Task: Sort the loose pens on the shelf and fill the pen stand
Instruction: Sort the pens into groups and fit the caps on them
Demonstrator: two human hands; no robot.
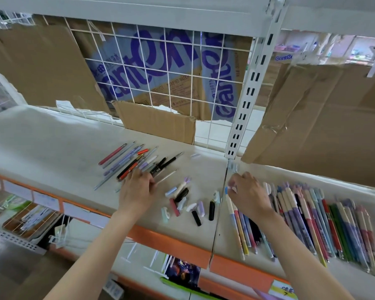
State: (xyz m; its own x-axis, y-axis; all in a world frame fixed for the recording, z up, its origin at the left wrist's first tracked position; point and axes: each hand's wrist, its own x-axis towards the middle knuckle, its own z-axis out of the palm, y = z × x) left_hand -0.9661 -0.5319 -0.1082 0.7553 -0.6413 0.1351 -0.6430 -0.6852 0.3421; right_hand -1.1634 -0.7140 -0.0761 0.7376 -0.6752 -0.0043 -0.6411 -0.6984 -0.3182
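- Left hand fingers curled onto loose pens mid-shelf
- Right hand pinches a small pale cap over sorted pens, right
- Bare shelf far left; loose caps between the hands

Behind my shelf: cardboard carton printed "Ganten", "PURIFIED WATER"; second "Ganten" mark on farther box.
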